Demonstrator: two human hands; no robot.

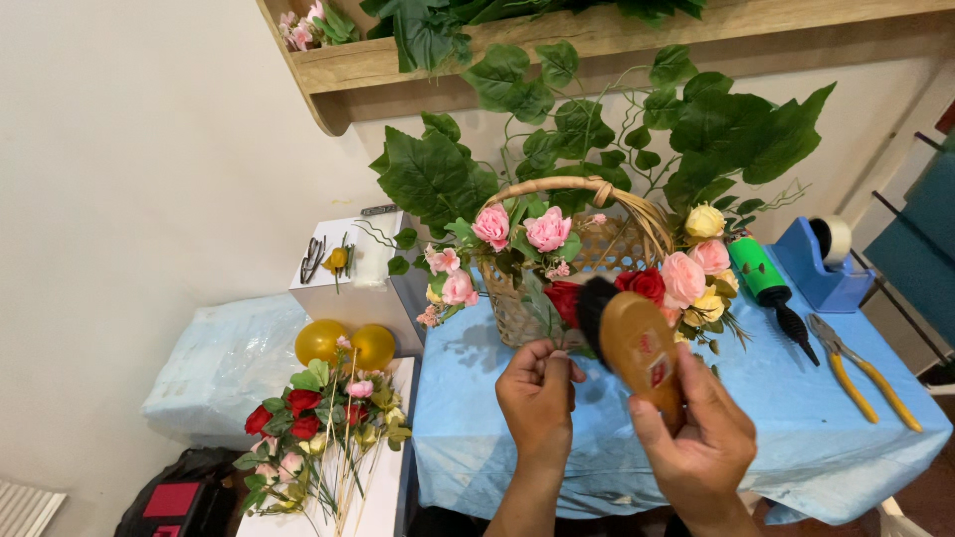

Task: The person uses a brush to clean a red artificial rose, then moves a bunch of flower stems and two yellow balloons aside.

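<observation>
Head view, looking down: my right hand (696, 438) is wrapped around the handle of a brown wooden brush (637, 343), black bristles toward a red rose (563, 298). My left hand (537, 388) pinches shut on that rose's stem, just in front of a wicker basket (607, 249) of pink, yellow and red roses on the blue tablecloth (796, 428). Yellow-handled pliers (860, 373) lie far right; a loose flower bunch (318, 428) lies near left.

Flower basket blocked the table's middle; open cloth lay on either side.

The wicker basket (557, 288) stood just beyond both hands. Bare blue tablecloth (796, 418) lay right, bounded by pliers (860, 370), green tool (771, 288) and tape dispenser (826, 273).
</observation>
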